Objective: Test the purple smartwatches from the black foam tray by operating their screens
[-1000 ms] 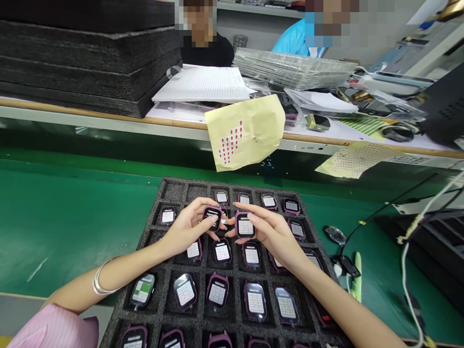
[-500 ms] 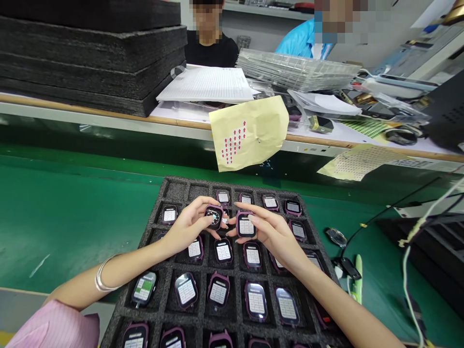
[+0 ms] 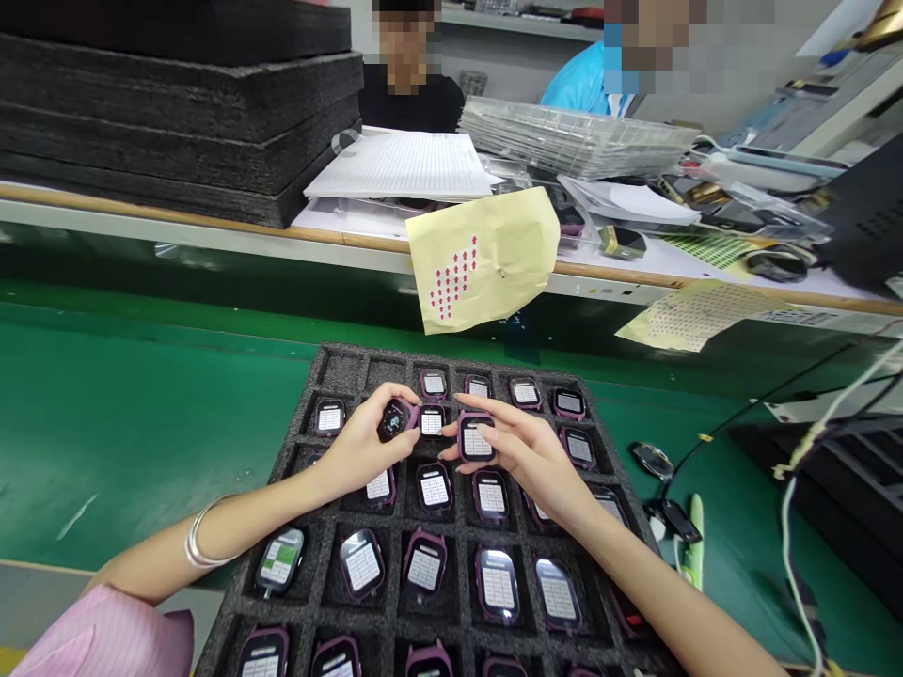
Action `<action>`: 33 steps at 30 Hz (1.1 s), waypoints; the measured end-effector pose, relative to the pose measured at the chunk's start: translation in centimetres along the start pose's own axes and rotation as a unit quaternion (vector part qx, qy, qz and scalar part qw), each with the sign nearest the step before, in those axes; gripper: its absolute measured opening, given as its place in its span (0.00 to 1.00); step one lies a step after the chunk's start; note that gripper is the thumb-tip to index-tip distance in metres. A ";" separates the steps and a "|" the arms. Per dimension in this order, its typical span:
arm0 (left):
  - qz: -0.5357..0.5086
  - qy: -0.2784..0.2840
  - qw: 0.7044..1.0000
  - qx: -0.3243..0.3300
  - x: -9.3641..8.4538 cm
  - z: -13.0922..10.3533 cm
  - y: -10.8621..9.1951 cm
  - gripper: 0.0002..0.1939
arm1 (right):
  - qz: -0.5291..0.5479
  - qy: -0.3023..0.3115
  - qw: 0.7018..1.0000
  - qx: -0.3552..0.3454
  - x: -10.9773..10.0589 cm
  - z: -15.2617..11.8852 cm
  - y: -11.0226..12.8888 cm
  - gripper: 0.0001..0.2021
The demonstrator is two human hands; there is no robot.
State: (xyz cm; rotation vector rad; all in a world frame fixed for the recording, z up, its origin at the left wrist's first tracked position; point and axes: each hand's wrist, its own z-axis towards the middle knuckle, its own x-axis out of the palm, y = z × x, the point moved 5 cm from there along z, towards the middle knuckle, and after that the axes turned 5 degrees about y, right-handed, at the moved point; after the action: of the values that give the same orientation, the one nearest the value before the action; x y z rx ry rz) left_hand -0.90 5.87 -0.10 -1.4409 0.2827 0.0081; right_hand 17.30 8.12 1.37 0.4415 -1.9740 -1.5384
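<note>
The foam tray lies on the green table; the left hand is above the far half of the tray, its fingers closed on a dark-faced watch with a purple case; the right hand is above the same half of the tray, its fingers gripping a grid-screen watch, also purple-cased; a seated watch lies in a tray compartment, visible between the two held units; a yellow sheet hangs beyond the tray's far edge; black foam blocks stand stacked beyond the tray, to its left.
</note>
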 end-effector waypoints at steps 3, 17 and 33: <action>0.020 0.015 1.000 0.004 0.1 -0.1 -0.2 0.13 | -0.003 0.001 1.000 -0.002 0.0 0.0 -0.1 0.19; 0.019 0.017 1.000 0.011 0.0 -0.3 -0.7 0.13 | -0.007 -0.017 1.000 0.007 0.0 -0.1 0.1 0.20; -0.001 0.037 0.999 -0.004 0.3 0.0 -0.2 0.15 | -0.008 -0.014 1.000 0.007 0.0 -0.1 0.0 0.20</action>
State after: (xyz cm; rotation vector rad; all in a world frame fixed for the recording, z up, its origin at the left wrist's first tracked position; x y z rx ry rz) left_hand -0.60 5.78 -0.01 -1.4521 0.3419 -0.0451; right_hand 17.31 8.04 1.40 0.4453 -2.0090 -1.5493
